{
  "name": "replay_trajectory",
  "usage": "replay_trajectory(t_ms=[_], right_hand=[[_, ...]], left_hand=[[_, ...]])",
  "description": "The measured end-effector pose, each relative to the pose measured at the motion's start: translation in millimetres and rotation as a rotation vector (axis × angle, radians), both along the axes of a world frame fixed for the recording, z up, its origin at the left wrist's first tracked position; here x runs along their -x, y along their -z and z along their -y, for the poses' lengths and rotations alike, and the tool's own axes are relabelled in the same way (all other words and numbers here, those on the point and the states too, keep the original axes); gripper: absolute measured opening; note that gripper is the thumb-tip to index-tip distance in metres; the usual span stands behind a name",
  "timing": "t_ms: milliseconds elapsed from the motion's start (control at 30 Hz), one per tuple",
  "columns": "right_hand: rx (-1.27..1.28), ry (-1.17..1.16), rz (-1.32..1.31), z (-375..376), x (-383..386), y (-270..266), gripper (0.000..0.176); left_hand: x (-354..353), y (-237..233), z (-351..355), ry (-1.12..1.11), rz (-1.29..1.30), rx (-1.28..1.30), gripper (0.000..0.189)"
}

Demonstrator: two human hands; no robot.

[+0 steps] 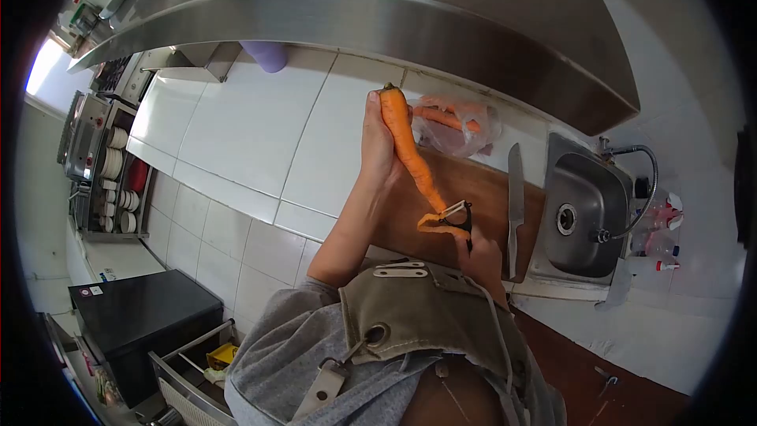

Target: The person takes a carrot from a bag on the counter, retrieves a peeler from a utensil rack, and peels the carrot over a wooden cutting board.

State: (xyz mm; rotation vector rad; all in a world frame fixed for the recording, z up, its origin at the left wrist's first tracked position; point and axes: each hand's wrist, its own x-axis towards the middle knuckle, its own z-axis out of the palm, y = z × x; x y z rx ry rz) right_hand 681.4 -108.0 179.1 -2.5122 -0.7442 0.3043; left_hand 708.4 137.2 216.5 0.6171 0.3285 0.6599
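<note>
A long orange carrot [405,142] is gripped near its thick, green-topped end by my left hand [378,138], which holds it tilted above a wooden cutting board [394,221]. My right hand [479,258] is closed around the black handle of a peeler [456,211]. The peeler's blade sits at the carrot's thin tip, and a curled strip of orange peel [438,227] hangs beside it. To the right, a large knife [515,209] lies along the board with its blade pointing away from me. Behind the board is a clear plastic bag [465,128] with carrots inside.
A steel sink [587,209] with a hose-like faucet [653,181] is at the right, with plastic bottles [661,244] beyond it. Overhead, a steel shelf [378,16] juts over the white tiled counter [244,122]. A purple container [266,55] stands at the back.
</note>
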Motion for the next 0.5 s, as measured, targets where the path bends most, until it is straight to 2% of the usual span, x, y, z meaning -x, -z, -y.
replay_trajectory(t_ms=[167,233,267,300,433,500], right_hand=[[0.077,-0.039,0.117,3.1,-1.5,3.2,0.031],[0.151,-0.032,0.069,8.8,-0.7,11.1,0.031],[0.224,-0.026,0.025,10.5,-0.3,13.9,0.031],[0.223,-0.024,0.025,11.7,0.2,14.1,0.031],[0.152,0.034,0.085,12.3,2.8,1.5,0.029],[0.108,0.071,0.119,8.4,-2.3,-2.8,0.028]], left_hand=[[-3.8,-12.1,-2.3,-0.014,-0.036,0.027,0.042],[-1.5,-12.9,-13.4,-0.022,-0.06,0.035,0.042],[0.9,-13.1,-26.9,-0.043,0.029,0.006,0.041],[2.4,-16.7,-36.9,-0.066,0.121,-0.021,0.041],[11.7,-27.2,-44.6,-0.137,0.055,-0.034,0.042],[12.7,-16.7,-45.7,-0.106,0.11,-0.056,0.041]])
